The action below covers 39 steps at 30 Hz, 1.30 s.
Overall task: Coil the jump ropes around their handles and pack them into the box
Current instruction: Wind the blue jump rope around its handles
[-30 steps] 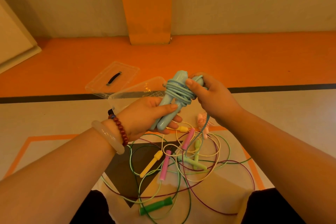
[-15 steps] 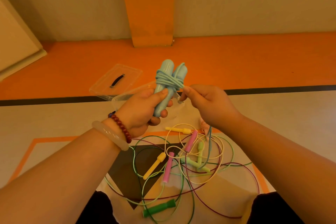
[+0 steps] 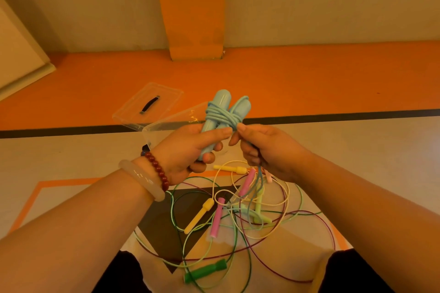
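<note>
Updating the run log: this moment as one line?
step: coiling blue jump rope | left hand: grips blue handles | right hand: pinches rope slack | clear box: open, lid beside | other ropes: loose on floor

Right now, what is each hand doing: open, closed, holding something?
Left hand: closed around the pair of blue jump-rope handles.
Right hand: pinching the blue rope beside its coil.

Gym-like hall, orange floor (image 3: pixel 309 78), black court line (image 3: pixel 345 113)

The floor (image 3: pixel 333 83) bears a clear box (image 3: pixel 164 127), its lid (image 3: pixel 166 96) just beside, and tangled loose jump ropes (image 3: pixel 216 217).
</note>
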Tool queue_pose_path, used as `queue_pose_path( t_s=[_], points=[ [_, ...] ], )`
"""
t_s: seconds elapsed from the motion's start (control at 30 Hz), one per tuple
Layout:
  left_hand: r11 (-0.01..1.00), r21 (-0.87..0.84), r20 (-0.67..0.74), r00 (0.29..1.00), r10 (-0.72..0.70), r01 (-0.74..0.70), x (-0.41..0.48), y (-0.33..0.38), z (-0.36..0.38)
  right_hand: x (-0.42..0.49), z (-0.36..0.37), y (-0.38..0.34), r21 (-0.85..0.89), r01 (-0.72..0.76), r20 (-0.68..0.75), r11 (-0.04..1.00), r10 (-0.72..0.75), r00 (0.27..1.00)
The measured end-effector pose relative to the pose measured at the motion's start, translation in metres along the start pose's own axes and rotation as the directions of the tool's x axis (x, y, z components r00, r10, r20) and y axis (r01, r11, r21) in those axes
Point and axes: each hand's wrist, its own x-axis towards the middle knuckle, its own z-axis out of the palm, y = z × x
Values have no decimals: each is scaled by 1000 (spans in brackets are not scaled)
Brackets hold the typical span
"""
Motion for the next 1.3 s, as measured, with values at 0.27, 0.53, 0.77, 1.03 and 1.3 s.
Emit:
queue_pose_path(
  t_s=[0.27, 0.53, 0.77, 1.03, 1.3],
  points=[
    [982, -184, -66, 997, -46, 34, -1, 12, -8, 2, -4, 18, -108, -40, -105, 993, 29, 994],
    [992, -116, -179, 981, -75, 54, 3, 8, -8, 2, 6, 25, -295, 0, -74, 956, -22, 997],
    [995, -99, -115, 993, -2, -9, -2, 9, -11, 6, -29, 31, -173, -78, -212, 982, 40, 976],
    [999, -49, 204, 979, -11, 21, -6, 6, -26, 7, -44, 38, -345, -260, -496, 902, 60, 867],
    [941, 327, 512, 853, -97, -89, -9, 7, -25, 13, -56, 29, -412, -366, -614, 834, 43, 788]
  ],
)
